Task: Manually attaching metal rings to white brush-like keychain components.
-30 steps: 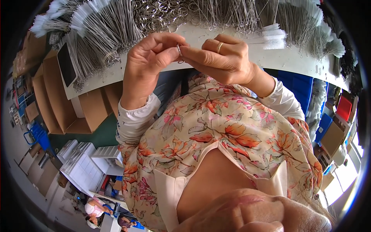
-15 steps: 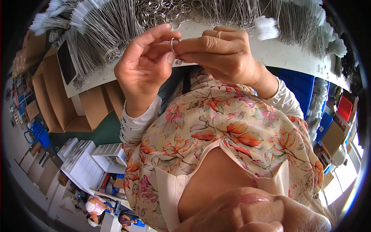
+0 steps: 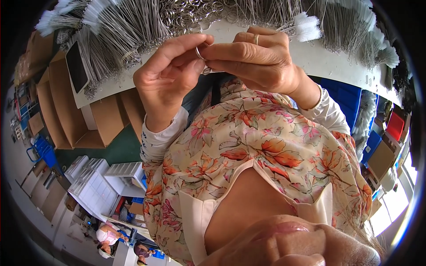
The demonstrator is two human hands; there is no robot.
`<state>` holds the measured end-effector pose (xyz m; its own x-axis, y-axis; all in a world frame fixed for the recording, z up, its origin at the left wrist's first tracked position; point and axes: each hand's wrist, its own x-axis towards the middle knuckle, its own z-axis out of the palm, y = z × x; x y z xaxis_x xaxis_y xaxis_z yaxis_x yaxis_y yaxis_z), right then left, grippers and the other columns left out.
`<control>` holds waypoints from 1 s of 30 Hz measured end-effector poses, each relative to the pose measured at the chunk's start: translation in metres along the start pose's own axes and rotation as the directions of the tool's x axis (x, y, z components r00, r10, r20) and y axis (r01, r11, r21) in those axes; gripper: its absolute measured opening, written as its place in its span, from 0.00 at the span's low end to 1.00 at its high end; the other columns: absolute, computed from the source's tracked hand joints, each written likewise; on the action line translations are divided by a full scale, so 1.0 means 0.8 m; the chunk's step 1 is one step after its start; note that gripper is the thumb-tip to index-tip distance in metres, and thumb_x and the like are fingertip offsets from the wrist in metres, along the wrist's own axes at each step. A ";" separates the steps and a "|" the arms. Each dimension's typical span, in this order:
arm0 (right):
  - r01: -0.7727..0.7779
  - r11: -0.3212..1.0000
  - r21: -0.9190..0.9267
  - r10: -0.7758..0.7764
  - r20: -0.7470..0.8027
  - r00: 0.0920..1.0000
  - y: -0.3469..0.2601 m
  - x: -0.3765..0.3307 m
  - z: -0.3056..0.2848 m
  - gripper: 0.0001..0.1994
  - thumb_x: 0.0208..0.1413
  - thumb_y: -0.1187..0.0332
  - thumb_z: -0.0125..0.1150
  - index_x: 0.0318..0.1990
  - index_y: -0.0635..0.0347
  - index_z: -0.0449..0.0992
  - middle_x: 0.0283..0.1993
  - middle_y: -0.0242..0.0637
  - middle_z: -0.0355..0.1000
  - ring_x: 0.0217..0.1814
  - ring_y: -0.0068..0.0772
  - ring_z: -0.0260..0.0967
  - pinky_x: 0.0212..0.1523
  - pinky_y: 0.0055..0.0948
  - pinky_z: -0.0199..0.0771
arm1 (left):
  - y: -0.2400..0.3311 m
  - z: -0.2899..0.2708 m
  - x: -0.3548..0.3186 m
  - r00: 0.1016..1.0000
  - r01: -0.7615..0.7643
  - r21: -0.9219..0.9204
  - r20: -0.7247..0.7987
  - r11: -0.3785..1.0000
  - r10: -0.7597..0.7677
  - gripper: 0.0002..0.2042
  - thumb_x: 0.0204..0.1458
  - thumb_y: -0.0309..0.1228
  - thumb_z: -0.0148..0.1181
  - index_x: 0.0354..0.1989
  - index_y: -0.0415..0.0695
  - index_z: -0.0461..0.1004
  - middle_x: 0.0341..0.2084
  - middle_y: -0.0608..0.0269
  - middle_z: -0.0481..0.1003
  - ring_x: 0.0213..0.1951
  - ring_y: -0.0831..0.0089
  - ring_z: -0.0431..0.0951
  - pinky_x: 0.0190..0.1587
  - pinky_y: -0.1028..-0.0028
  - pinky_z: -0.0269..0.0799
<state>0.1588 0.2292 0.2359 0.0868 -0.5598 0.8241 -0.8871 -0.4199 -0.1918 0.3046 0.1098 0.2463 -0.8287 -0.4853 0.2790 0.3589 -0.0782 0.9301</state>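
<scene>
A metal split ring (image 3: 199, 53) is pinched between the thumb and fingers of my left hand (image 3: 167, 73). My right hand (image 3: 262, 57), with a band on one finger, is closed and its fingertips press against the same ring from the other side. A small wire loop (image 3: 206, 70) shows just beneath the joined fingertips; what it belongs to is hidden by my right hand. Beyond the right knuckles is a white bristle brush head (image 3: 307, 26) with a thin wire stem. Whether my right hand holds that stem I cannot tell.
A pile of metal rings (image 3: 188, 15) lies at the table's far side. Bundles of wire-stemmed brushes (image 3: 122, 26) flank it. A dark-screened phone (image 3: 77, 66) lies by the left table edge (image 3: 111, 88). Cardboard boxes (image 3: 106, 119) stand below left, a blue bin (image 3: 339, 99) below right.
My right hand has shifted slightly right. My left fingers have curled closer over the ring, which has tilted, and the gap between the two hands has narrowed.
</scene>
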 end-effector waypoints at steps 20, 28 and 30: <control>-0.688 -0.204 0.697 0.722 0.581 0.375 -0.021 0.025 -0.008 0.07 0.56 0.71 0.56 0.38 0.65 0.75 0.28 0.29 0.71 0.20 0.12 0.61 0.19 0.13 0.59 | -0.012 -0.001 0.007 0.881 -0.408 0.561 0.035 0.720 0.472 0.15 0.43 0.15 0.57 0.43 0.28 0.71 0.37 0.48 0.75 0.36 0.65 0.79 0.38 0.75 0.78; -0.733 -0.114 0.670 0.676 0.593 0.437 -0.006 0.029 0.002 0.08 0.55 0.70 0.57 0.38 0.66 0.75 0.25 0.30 0.71 0.19 0.14 0.62 0.19 0.14 0.62 | -0.008 -0.003 0.011 0.929 -0.299 0.559 -0.015 0.773 0.370 0.15 0.41 0.14 0.58 0.41 0.29 0.73 0.37 0.48 0.75 0.37 0.66 0.79 0.39 0.77 0.77; -0.787 -0.084 0.612 0.646 0.635 0.424 0.006 0.034 -0.006 0.08 0.55 0.71 0.57 0.37 0.67 0.75 0.24 0.30 0.71 0.19 0.14 0.62 0.19 0.14 0.62 | -0.007 -0.005 0.009 0.952 -0.274 0.440 -0.001 0.855 0.305 0.14 0.42 0.12 0.57 0.41 0.29 0.73 0.37 0.48 0.75 0.38 0.67 0.78 0.41 0.76 0.76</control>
<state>0.1546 0.2154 0.2601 -0.2487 -0.9620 -0.1127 0.2840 0.0388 -0.9580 0.2980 0.1032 0.2422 -0.6789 -0.4872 0.5493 0.3449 0.4489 0.8243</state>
